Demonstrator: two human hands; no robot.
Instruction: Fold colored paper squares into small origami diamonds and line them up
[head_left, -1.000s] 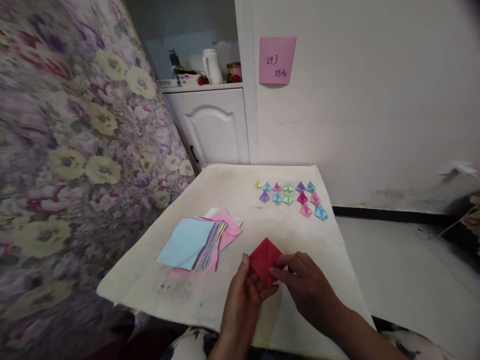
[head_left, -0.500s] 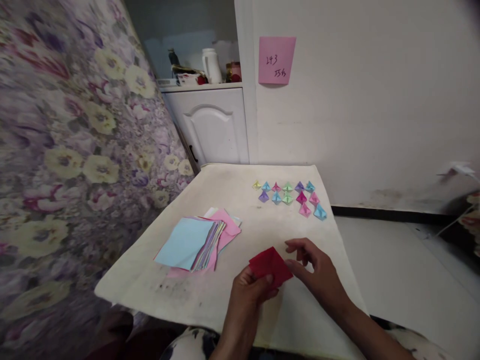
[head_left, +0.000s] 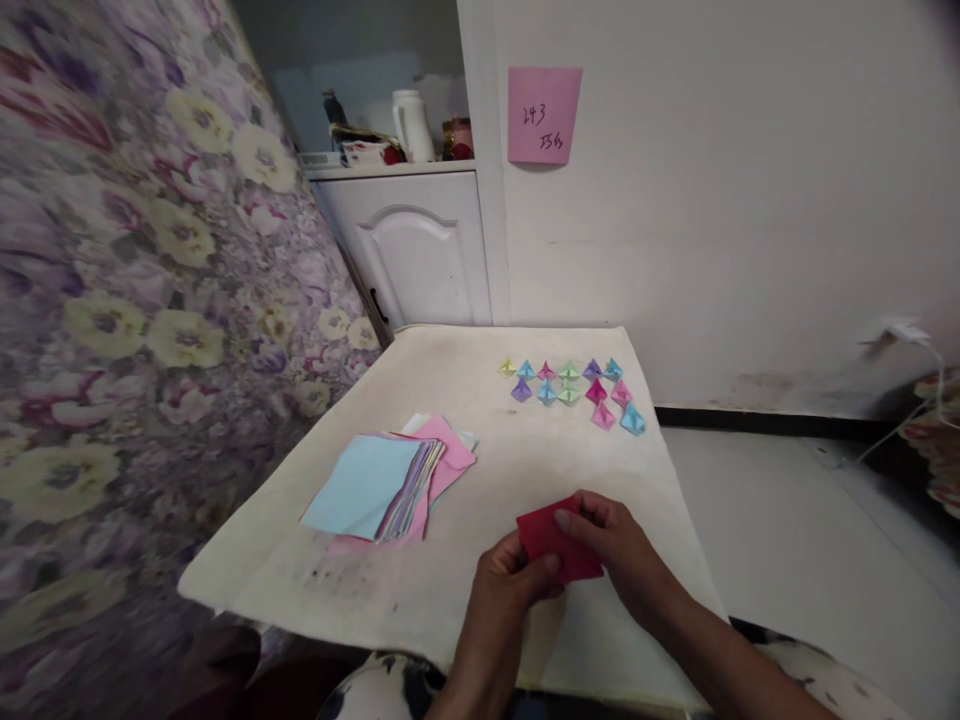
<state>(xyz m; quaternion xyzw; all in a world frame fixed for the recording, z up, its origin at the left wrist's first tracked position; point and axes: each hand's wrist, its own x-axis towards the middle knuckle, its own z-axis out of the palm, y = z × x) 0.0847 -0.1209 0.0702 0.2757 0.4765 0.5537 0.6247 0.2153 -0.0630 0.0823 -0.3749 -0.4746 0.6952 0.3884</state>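
A folded red paper square is held just above the near edge of the white table. My left hand pinches its lower left side with thumb on top. My right hand grips its upper right side, fingers curled over the paper. A fanned stack of coloured paper sheets, light blue on top, lies to the left of my hands. Several small folded paper shapes in yellow, blue, pink, green and purple sit in rows at the far right of the table.
A floral fabric surface rises along the left side. A white cabinet with a jug and jars on top stands behind the table. A pink note sticks on the white wall. A cable runs along the floor on the right.
The red paper has been turned and lowered toward me. My right hand let go for a moment, then closed on the paper's right side again. The view shifted slightly.
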